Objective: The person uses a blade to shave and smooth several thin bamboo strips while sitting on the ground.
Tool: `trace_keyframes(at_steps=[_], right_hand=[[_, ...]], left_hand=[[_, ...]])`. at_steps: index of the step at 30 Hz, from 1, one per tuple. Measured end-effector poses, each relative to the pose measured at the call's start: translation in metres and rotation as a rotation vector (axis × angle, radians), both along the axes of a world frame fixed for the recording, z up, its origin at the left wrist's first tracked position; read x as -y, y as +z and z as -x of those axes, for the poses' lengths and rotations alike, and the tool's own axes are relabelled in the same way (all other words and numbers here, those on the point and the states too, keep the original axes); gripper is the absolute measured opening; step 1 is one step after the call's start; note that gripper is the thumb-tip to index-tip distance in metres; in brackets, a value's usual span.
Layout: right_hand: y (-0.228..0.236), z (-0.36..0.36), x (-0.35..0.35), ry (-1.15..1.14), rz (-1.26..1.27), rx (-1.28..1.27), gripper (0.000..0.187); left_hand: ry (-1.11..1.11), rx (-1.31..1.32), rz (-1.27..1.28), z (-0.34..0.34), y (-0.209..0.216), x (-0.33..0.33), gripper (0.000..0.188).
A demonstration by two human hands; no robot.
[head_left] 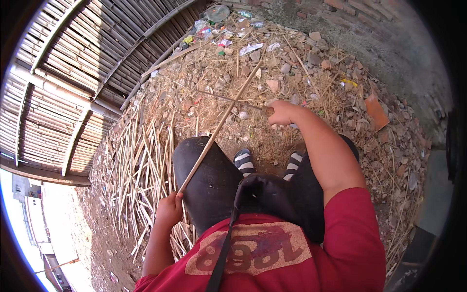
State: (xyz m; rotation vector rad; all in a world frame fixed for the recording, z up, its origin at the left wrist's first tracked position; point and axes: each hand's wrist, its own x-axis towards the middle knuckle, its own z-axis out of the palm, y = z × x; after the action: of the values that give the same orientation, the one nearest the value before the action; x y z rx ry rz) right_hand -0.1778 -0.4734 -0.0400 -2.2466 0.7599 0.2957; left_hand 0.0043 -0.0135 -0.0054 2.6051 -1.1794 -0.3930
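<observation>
A long bamboo strip (210, 144) slants from beside my left hip, across my left thigh, and out over the ground ahead. My left hand (169, 209) is closed around its near end. In my right hand (282, 113) is the wooden handle of a thin-bladed knife (251, 105). The blade points left and crosses the strip at its far half, seemingly against it; whether it cuts in cannot be told. Beside my left leg, many loose split bamboo strips (146, 165) lie in a heap.
A bamboo slat wall (63, 87) stands at the left, and a worn brick wall (360, 24) at the far right. Rubble, straw and litter cover the ground (277, 68). An orange brick piece (376, 112) lies to the right. My sandalled feet (244, 161) rest between my bent knees.
</observation>
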Motion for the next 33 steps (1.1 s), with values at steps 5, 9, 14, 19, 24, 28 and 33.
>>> trace_keyframes(at_steps=[5,9,14,19,24,28,33], right_hand=[[0.004,-0.017,-0.036,0.158,0.024,0.079,0.033],[-0.008,0.014,0.022,-0.204,-0.036,0.065,0.031],[0.007,-0.012,-0.038,0.093,0.026,0.150,0.030],[-0.012,0.008,0.007,-0.286,-0.204,-0.012,0.032],[0.003,-0.004,-0.015,-0.118,-0.010,0.092,0.035],[0.007,-0.008,-0.032,0.151,0.103,0.170,0.039],[0.010,0.010,0.004,-0.155,-0.054,0.020,0.041]], left_hand=[[0.023,0.051,-0.105,0.000,0.008,0.001,0.041],[-0.027,0.036,-0.085,-0.009,0.011,0.001,0.040],[-0.006,-0.044,-0.088,-0.003,0.014,0.002,0.041],[-0.017,0.017,-0.128,-0.011,0.010,0.004,0.045],[0.018,-0.068,-0.147,-0.006,0.025,0.006,0.044],[-0.020,-0.091,-0.081,-0.009,0.011,0.003,0.042],[0.025,-0.096,-0.096,-0.011,0.014,0.003,0.042]])
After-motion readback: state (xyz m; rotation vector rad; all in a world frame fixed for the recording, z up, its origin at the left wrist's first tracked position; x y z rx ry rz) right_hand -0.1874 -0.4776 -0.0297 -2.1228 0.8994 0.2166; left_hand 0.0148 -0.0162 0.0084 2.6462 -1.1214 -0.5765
